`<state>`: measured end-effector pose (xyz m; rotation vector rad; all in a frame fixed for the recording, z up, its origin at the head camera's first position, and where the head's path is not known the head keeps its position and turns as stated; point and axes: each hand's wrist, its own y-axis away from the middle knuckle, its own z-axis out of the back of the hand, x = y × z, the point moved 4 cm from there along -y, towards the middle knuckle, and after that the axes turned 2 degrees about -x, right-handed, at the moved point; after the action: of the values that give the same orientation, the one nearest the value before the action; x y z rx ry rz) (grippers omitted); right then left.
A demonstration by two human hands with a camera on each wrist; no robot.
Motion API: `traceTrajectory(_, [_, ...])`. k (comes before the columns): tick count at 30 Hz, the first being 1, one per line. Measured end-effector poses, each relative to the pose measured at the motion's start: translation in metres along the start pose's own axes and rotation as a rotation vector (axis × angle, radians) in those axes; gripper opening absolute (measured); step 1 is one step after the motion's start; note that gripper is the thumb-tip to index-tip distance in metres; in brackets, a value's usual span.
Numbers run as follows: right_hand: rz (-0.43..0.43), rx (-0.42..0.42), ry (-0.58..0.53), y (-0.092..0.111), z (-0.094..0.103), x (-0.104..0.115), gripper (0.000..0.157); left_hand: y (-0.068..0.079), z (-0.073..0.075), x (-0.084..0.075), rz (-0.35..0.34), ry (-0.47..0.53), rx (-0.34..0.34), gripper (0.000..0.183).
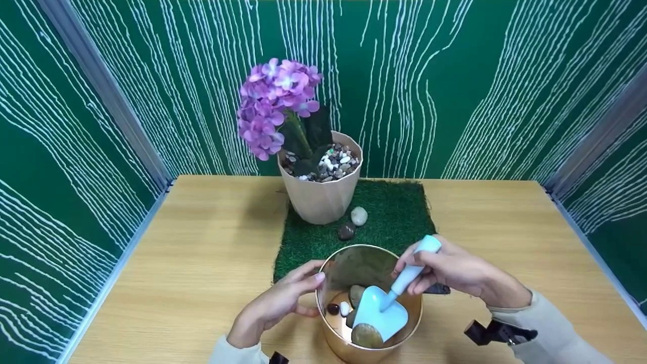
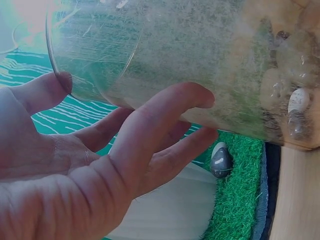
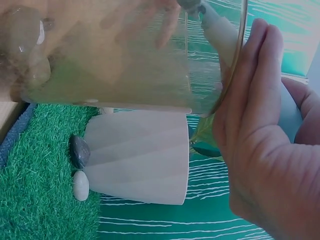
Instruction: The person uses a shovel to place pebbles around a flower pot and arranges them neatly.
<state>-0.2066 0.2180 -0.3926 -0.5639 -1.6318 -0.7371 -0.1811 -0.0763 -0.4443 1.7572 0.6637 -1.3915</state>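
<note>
My left hand (image 1: 275, 306) holds the left side of a gold-tinted, see-through container (image 1: 364, 260), its fingertips against the wall and rim. My right hand (image 1: 455, 268) grips the handle of a light-blue toy shovel (image 1: 379, 311), whose blade slopes down inside the container. A large brown stone (image 1: 367, 335) overlaps the blade's lower end; whether it rests on the blade, I cannot tell. Beside the blade lie a white pebble (image 1: 344, 309), a dark red-brown pebble (image 1: 333, 309) and a grey-brown stone (image 1: 356, 294). Through the wall, the left wrist view shows stones at the bottom.
Behind the container, a beige pot (image 1: 321, 199) with purple flowers (image 1: 280, 96) and small pebbles stands on an artificial-grass mat (image 1: 399, 212). A white stone (image 1: 359, 216) and a dark stone (image 1: 346, 231) lie in front of the pot. Green panels surround the wooden table (image 1: 192, 242).
</note>
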Motion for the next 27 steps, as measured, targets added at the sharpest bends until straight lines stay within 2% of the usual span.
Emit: traceTrajectory(27, [-0.003,-0.006,-0.079,0.005,0.0042,-0.0054,0.035,-0.0003,0.0005,0.0002,-0.001,-0.005,0.003,0.051])
